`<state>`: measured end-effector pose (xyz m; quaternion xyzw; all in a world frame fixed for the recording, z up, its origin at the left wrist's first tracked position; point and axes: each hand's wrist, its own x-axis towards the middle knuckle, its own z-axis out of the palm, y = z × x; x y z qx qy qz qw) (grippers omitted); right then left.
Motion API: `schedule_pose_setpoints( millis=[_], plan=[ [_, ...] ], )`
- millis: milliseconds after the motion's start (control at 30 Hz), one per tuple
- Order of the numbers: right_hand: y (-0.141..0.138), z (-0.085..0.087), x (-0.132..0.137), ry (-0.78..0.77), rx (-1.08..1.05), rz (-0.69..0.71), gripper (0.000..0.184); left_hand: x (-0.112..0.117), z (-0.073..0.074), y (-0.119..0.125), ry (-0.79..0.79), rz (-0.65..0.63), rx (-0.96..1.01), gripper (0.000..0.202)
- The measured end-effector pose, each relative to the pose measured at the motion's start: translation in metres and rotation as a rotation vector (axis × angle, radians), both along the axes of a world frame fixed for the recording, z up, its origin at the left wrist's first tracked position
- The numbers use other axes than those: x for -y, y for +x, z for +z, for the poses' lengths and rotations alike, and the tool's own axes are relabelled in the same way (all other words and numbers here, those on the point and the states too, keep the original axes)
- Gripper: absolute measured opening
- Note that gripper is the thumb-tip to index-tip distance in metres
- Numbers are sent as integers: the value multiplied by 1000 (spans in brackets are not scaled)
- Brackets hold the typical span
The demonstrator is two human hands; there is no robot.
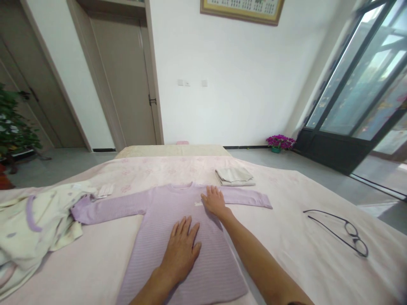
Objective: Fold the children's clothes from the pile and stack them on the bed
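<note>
A lilac long-sleeved shirt (pixel 159 231) lies spread flat in front of me, its neckline facing away and both sleeves stretched out sideways. My left hand (pixel 182 250) rests palm down on the middle of the shirt, fingers extended. Near the right shoulder, my right hand (pixel 214 200) presses flat on the fabric with its fingers straight, beside a small pale label print (pixel 199 203) on the chest. The left cuff reaches to a heap of cream cloth with grey spots and lilac trim (pixel 47 214).
A pale pink sheet (pixel 295 203) covers the surface. Beyond the right sleeve sits a folded beige cloth (pixel 235 176). Eyeglasses (pixel 352 237) lie at the right. A potted plant with magenta flowers (pixel 280 142) stands on the floor by the glass door.
</note>
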<state>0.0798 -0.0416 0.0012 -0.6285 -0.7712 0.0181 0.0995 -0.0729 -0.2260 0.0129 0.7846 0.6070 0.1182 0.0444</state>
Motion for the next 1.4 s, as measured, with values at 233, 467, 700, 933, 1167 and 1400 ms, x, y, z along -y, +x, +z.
schedule_pose_setpoints(
  millis=[233, 467, 700, 933, 1167, 1400],
  plan=[
    [0, -26, -3, 95, 13, -21, 67, 1, 3, -2, -48, -9, 94, 56],
    [0, -22, -2, 98, 12, -22, 66, -30, 5, -31, -76, 39, 426, 58],
    [-1, -19, 0, 98, 24, -29, 67, -73, -10, -133, 76, 386, 95, 58],
    [-1, -19, 0, 104, 42, -28, 66, -52, -40, -214, 32, 527, -176, 69],
    [-3, -20, 1, 107, 49, -38, 65, -58, -26, -228, -43, 675, -212, 66],
    [-3, -15, 4, 130, 43, -27, 63, -109, -8, -163, 66, 235, -107, 62]
  ],
)
